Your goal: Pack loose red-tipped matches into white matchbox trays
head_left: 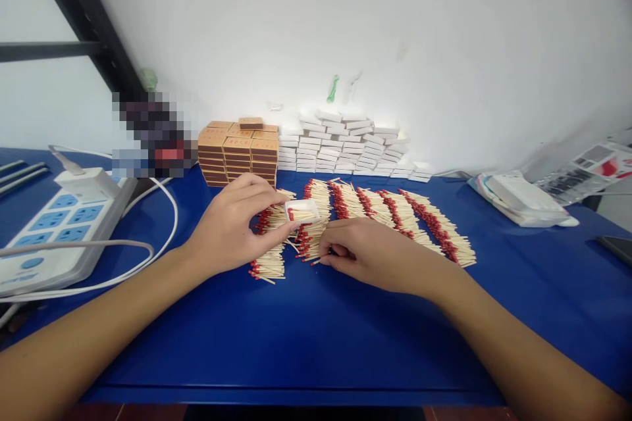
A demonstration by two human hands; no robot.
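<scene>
My left hand [237, 223] grips a small white matchbox tray [310, 205] between thumb and fingers, tilted so its inside shows. A few red-headed matches [299, 214] lie in the tray. Just right of it, my right hand [365, 250] is closed in a pinch on a match [315, 262], whose red end pokes out at the fingertips. Beneath and around both hands, loose matches are laid in several slanting rows, such as the far right row [439, 227]. The row under the tray is partly hidden by my left hand.
Brown matchboxes [237, 151] are stacked against the wall at left, beside piled white trays [340, 145]. A white power strip [64, 223] with looping cables lies left on the blue table [296, 342]. White packets [518, 200] lie at right.
</scene>
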